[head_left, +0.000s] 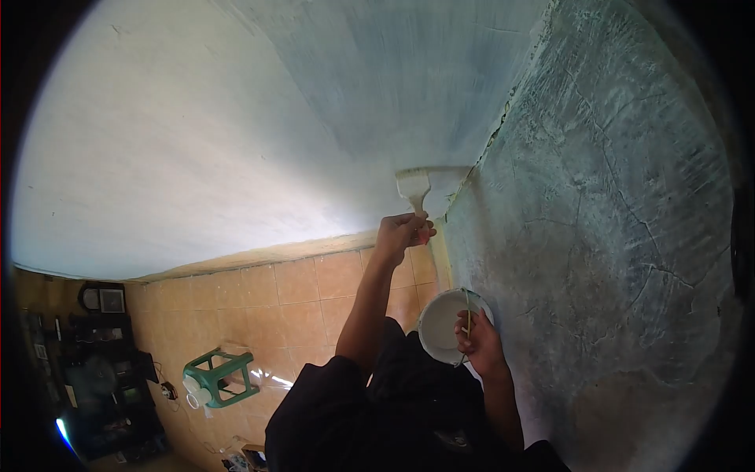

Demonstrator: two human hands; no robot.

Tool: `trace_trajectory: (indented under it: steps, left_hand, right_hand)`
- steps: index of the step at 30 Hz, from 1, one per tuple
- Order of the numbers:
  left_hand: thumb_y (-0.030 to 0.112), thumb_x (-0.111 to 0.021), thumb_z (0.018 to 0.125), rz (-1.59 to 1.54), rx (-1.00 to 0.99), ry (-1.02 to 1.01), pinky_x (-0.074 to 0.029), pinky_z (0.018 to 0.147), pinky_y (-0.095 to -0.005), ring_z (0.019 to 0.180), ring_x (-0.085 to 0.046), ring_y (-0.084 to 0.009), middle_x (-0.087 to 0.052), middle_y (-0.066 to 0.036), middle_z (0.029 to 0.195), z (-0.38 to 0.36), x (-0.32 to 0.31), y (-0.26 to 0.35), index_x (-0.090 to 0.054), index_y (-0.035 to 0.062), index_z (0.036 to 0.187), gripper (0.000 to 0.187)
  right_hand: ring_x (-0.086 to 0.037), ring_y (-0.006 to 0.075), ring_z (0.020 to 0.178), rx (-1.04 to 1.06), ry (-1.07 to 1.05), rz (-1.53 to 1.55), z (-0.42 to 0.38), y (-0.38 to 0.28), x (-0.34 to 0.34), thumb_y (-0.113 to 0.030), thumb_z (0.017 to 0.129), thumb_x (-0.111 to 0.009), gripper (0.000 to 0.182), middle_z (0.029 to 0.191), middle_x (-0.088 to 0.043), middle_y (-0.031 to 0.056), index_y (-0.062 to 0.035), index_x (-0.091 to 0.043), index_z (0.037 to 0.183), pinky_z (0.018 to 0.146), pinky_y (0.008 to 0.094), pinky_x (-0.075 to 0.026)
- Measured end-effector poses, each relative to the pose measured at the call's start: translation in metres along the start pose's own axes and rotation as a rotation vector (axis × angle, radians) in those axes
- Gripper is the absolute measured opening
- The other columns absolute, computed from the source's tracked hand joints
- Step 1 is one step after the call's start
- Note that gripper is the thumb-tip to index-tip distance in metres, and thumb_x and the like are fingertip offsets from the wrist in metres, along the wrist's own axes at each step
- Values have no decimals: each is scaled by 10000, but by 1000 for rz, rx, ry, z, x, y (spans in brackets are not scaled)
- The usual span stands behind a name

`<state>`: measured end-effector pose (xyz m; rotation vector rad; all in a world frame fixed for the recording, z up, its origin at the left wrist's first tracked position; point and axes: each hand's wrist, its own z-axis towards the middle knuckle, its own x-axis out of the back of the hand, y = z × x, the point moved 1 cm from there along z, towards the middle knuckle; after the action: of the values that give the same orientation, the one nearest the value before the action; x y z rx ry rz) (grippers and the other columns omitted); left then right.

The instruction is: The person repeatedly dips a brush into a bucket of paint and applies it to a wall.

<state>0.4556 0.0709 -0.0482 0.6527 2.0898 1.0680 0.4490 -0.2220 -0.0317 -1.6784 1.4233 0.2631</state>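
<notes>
Raised in front of me, my left hand grips a wide paintbrush by its handle. The brush has a pale ferrule area and its bristles point up, right at the white wall near the corner. Lower down, my right hand is closed around the thin handle of a white bucket. The bucket hangs close to my body, its inside pale whitish.
A rough, cracked grey wall rises on the right and meets the white wall at a chipped corner. Orange floor tiles lie below. A green plastic stool stands to the left, with dark furniture beyond it.
</notes>
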Motion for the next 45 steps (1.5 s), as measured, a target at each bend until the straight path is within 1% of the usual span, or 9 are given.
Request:
trace_trajectory:
  steps: [5,10,17,21,25,32,35,40,45]
  left_hand:
    - [241,-649,925,53,-301,21,-559,745,-332,817,-689,-217,-673,-132,902,-49,-24,55,-617,-95,1140,400]
    - [239,-630,947,74,-423,47,-536,752,-297,785,-649,-166,-653,-100,859,13,4,9,-635,-92,1106,367]
    - [202,-643,928,319,-98,90,-520,610,-271,669,-618,-131,-666,-96,824,115,102,-188,-662,-79,1044,304]
    - [190,-654,908,213,239,115,-568,601,-294,708,-687,-195,-679,-131,842,114,116,-221,-653,-81,970,278]
    - [179,-665,890,153,255,119,-594,636,-313,759,-709,-237,-683,-154,862,105,96,-177,-644,-81,941,267]
    - [203,-658,902,-15,-67,91,-589,691,-318,749,-704,-238,-678,-162,852,0,-8,1,-643,-127,1005,347]
    - [216,-644,924,26,-175,55,-578,676,-301,736,-698,-214,-672,-142,812,-38,-39,40,-645,-130,1017,358]
    - [220,-630,950,63,-459,-5,-552,701,-296,759,-663,-170,-652,-112,857,-5,-49,23,-627,-122,1083,367]
    - [203,-597,960,223,-450,99,-523,647,-274,675,-616,-117,-647,-78,746,87,-5,-82,-660,-90,1058,315]
  right_hand:
    - [-411,88,576,1,-24,1,1,0,4,-446,1029,-355,456,856,-586,56,-50,-542,1157,520,222,-328]
    - [-404,80,568,-16,-3,-10,3,4,2,-429,1036,-346,442,854,-589,59,-49,-535,1157,511,214,-323]
    - [-416,70,567,-28,12,25,2,2,9,-412,1042,-343,426,859,-596,63,-43,-522,1156,489,198,-313]
    - [-416,68,564,-48,23,23,1,3,16,-412,1040,-349,423,860,-596,64,-43,-520,1158,486,199,-311]
    - [-413,67,561,-35,16,12,-1,2,15,-415,1039,-355,425,859,-597,66,-43,-520,1158,481,198,-306]
    - [-407,65,554,-19,11,9,-2,-5,11,-415,1041,-353,426,853,-599,62,-42,-531,1145,477,201,-307]
    - [-402,62,550,-11,1,1,-1,-6,11,-417,1042,-351,426,849,-596,58,-46,-533,1143,476,201,-305]
    - [-402,62,549,-13,-21,-6,0,-4,13,-419,1042,-344,425,846,-596,54,-51,-533,1142,477,200,-303]
    - [-409,63,559,-20,0,11,-1,-2,21,-418,1042,-341,426,848,-596,59,-50,-527,1148,479,196,-299]
